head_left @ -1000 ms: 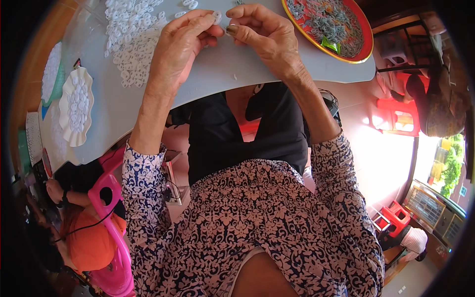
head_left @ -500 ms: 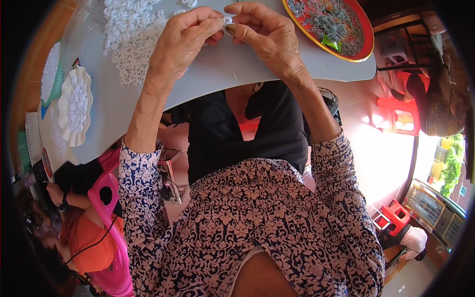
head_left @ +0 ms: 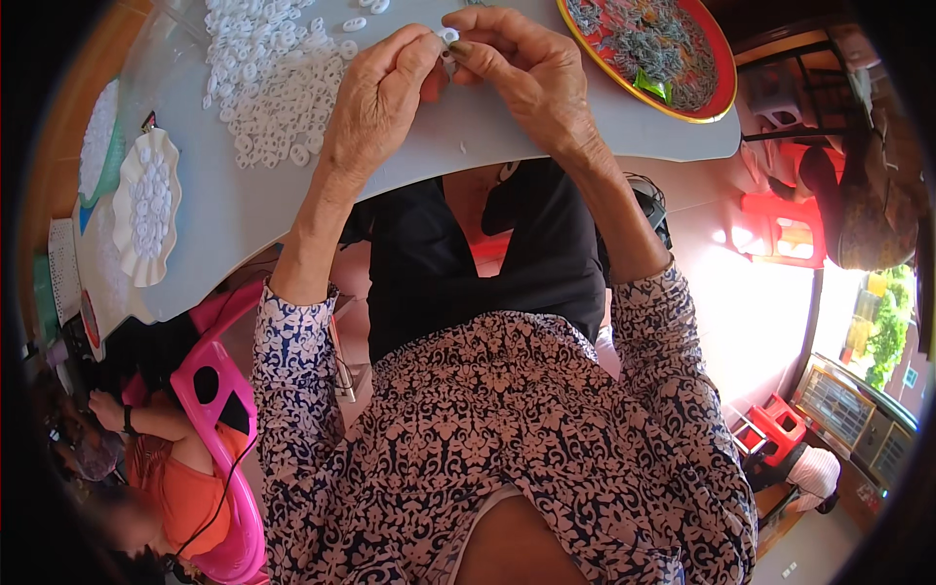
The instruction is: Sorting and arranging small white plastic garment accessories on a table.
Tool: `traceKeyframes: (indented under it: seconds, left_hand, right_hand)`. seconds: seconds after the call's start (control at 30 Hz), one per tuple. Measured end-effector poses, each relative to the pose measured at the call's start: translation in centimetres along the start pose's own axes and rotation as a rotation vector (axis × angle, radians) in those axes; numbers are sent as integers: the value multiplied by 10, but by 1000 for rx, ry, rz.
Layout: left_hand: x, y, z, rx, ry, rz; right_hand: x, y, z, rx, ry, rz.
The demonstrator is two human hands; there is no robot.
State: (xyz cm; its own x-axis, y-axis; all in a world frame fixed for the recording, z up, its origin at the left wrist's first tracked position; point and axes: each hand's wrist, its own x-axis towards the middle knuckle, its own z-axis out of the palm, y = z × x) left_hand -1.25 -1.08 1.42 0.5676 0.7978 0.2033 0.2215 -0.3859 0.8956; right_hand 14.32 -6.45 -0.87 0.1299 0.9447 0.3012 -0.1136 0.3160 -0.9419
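Over the grey table edge my two hands meet fingertip to fingertip. A small white oval plastic piece with a hole (head_left: 448, 35) sits between them. My right hand (head_left: 534, 83) pinches it from the right, with a dark thumbnail beside it. My left hand (head_left: 378, 102) is closed, its thumb and forefinger pressed against the left side of the same piece. The other left fingers are curled out of sight. Left of my hands lies a heap of similar white pieces (head_left: 283, 107). A red round tray with a gold rim (head_left: 723, 68) holds many small grey metal-looking bits, right of my right hand.
A white wavy-edged dish (head_left: 127, 229) with more white pieces stands at the table's left, beside a green container (head_left: 109, 171). Another person in orange (head_left: 185, 487) sits on a pink chair (head_left: 244, 478) at the lower left. Red stools (head_left: 780, 229) stand on the right.
My left hand and forearm have shifted right and slightly down, uncovering more of the heap. My right hand stays almost in place. The person in orange has shifted at the lower left.
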Motion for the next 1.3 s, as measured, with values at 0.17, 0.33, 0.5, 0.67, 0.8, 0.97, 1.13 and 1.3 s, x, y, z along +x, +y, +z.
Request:
traceKeyframes:
  seconds: [0.17,0.33,0.5,0.67,0.8,0.97,1.13,1.3]
  left_hand:
    - [-2,0,0,-16,47,-33]
    - [-1,-1,1,-69,1,-35]
    - [3,-13,-3,-61,-58,87]
    - [4,-8,-1,-5,-72,156]
    - [3,-11,-2,16,-76,178]
    - [1,-7,1,-52,-88,99]
    - [1,-6,1,-108,-71,26]
    - [1,-5,3,-108,-72,65]
  right_hand:
    - [-3,-9,2,-158,-82,-11]
    - [-2,3,0,-232,-87,-78]
    - [-3,4,2,-225,-79,-100]
    - [-3,6,3,-295,-29,-196]
    - [-4,4,6,-400,4,-270]
    - [-6,-2,8,-471,19,-298]
    - [-7,-1,6,-520,18,-317]
    - [-9,-6,9,-514,35,-324]
